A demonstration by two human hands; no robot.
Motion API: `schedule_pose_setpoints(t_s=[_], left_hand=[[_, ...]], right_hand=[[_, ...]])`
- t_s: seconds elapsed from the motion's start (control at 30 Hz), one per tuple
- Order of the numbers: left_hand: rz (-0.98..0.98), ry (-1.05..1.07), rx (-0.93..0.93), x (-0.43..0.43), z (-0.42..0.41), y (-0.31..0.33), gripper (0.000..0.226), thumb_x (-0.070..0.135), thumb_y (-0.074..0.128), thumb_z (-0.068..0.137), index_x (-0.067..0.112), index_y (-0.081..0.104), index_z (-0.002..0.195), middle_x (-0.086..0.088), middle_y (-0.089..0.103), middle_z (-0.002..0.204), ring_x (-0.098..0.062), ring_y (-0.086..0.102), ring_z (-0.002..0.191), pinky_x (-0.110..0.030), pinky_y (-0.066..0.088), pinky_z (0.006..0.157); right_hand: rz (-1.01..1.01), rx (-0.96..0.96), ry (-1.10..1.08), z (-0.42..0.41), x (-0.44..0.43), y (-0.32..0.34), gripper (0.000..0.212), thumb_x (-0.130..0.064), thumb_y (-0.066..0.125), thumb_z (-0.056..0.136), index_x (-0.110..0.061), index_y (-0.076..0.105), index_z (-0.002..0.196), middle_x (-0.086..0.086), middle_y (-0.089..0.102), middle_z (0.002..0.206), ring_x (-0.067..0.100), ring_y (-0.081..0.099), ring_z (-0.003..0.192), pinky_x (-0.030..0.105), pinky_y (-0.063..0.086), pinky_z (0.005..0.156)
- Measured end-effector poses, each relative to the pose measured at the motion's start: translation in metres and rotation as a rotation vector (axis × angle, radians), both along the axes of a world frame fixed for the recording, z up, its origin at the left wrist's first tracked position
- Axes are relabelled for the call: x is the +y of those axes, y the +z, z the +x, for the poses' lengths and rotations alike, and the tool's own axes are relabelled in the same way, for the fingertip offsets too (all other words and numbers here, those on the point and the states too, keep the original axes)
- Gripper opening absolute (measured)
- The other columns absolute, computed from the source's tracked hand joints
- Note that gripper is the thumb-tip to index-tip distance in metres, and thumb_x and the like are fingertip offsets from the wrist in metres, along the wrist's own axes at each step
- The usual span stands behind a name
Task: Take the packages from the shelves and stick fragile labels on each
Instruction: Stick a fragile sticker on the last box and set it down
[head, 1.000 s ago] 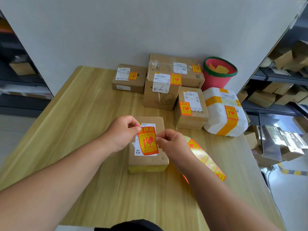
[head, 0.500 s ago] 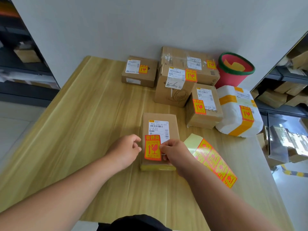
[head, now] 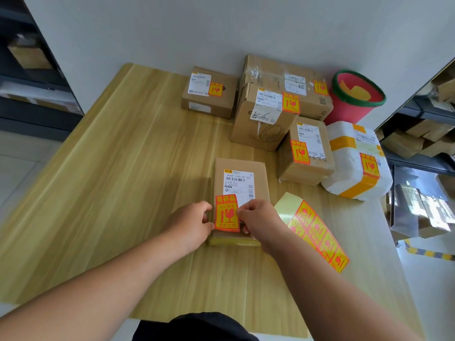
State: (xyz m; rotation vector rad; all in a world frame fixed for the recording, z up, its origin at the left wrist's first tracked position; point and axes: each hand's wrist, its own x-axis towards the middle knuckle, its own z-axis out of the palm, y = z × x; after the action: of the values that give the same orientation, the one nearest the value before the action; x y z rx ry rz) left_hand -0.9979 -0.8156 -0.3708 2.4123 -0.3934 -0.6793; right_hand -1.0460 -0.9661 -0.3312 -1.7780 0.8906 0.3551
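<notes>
**Both hands on one label, box at mid-desk**

Brown cardboard package [head: 242, 166] lies flat on the wooden desk [head: 123, 168], near the middle, long side running away from the person. White shipping slip on its top face.

Fragile label [head: 226, 212], orange-red with a yellow border, sits upright over the near half of the package and overlaps the slip's lower left corner. Cannot tell whether it is pressed flat yet.

Left hand [head: 190, 225]: fingers curled, tips pinching the label's left edge. Right hand [head: 261, 222]: fingers curled, pinching the right edge. Both rest against the near end of the package.

Strip of labels [head: 317, 237] lies on the desk just right of the right hand, running diagonally toward the near right, with blank yellow backing at its far end.

Back right of the desk holds a cluster of parcels, each already bearing a fragile label: small flat box [head: 209, 94], large box [head: 278, 70] against the wall, medium box [head: 258, 129] in front of it, another box [head: 307, 166] to its right, and a white foam parcel [head: 344, 178] banded with yellow tape.

Red bin [head: 344, 112] with a green rim stands in the corner. Shelves [head: 418, 134] with more cardboard boxes at right.
</notes>
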Motion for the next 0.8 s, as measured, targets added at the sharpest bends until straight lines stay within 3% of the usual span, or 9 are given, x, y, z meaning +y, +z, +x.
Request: schedule_pose_setpoints(t_s=[0.2,0.4,0.6,0.7,0.8], left_hand=[[-0.007,-0.006,-0.003,0.0,0.0,-0.001,0.039,0.024,0.059,0.089,0.022,0.053,0.128,0.006,0.062,0.101,-0.019,0.06,0.093,-0.031,0.048,0.082],[-0.031,0.028,-0.019,0.001,0.003,-0.003,0.033,0.017,0.048,0.093,0.021,0.058,0.124,0.006,0.063,0.096,-0.018,0.061,0.091,-0.031,0.049,0.081],[-0.07,0.057,-0.046,0.0,0.004,-0.002,0.028,0.019,0.053,0.092,0.021,0.059,0.119,0.011,0.06,0.082,-0.017,0.06,0.083,-0.029,0.048,0.074],[-0.083,0.076,-0.064,-0.001,0.004,-0.001,0.026,0.021,0.055,0.091,0.021,0.059,0.117,0.009,0.06,0.081,-0.016,0.059,0.08,-0.029,0.046,0.07],[-0.098,0.085,-0.1,-0.003,0.004,0.003,0.025,0.023,0.058,0.089,0.022,0.06,0.114,0.007,0.062,0.085,-0.016,0.058,0.08,-0.028,0.045,0.069]], right_hand=[[-0.083,-0.011,0.048,0.001,0.0,-0.005,0.013,-0.01,0.053,0.094,-0.009,0.061,0.084,0.004,0.057,0.072,0.011,0.048,0.053,0.014,0.035,0.036],[-0.184,-0.003,0.097,0.003,0.001,-0.015,0.017,-0.013,0.052,0.09,-0.015,0.06,0.074,0.007,0.067,0.081,0.019,0.058,0.064,0.034,0.053,0.061],[-0.284,-0.009,0.15,0.005,0.003,-0.015,0.013,-0.016,0.053,0.088,-0.015,0.062,0.079,0.003,0.067,0.082,0.024,0.066,0.078,0.044,0.059,0.073],[-0.357,-0.001,0.192,0.005,0.003,-0.015,0.011,-0.018,0.054,0.088,-0.015,0.063,0.081,0.001,0.066,0.081,0.023,0.066,0.078,0.039,0.058,0.07],[-0.441,0.007,0.251,0.005,0.004,-0.015,0.007,-0.022,0.059,0.087,-0.017,0.06,0.082,-0.001,0.064,0.082,0.019,0.061,0.075,0.028,0.049,0.058]])
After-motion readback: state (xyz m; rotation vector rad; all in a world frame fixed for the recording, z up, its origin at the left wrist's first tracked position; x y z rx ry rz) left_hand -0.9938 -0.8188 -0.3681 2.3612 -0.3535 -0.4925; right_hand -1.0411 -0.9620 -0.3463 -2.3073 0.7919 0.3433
